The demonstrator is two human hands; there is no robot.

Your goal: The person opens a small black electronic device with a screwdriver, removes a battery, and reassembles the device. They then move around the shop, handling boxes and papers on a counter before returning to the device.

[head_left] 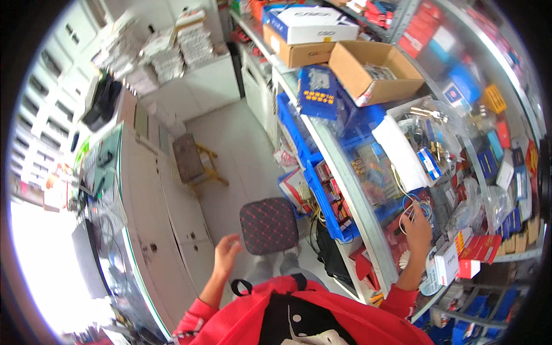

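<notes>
My right hand (418,231) reaches over the cluttered shelf counter, its fingers curled at a loose coil of thin blue and whitish cable (429,209). A pale strand of this cable runs up from the hand toward a white sheet-like piece (401,150). Part of the coil is hidden behind the fingers. My left hand (227,253) hangs in the air over the floor, its fingers apart and nothing in it. The nearest thing to it is a dark padded stool (268,226) with red stitching.
An open cardboard box (376,72) and a blue packet (317,91) sit farther along the counter. Blue bins (343,233) with small packages stand below its edge. A wooden stool (188,157) stands on the floor. White cabinets (150,221) line the left, under a glass-topped counter.
</notes>
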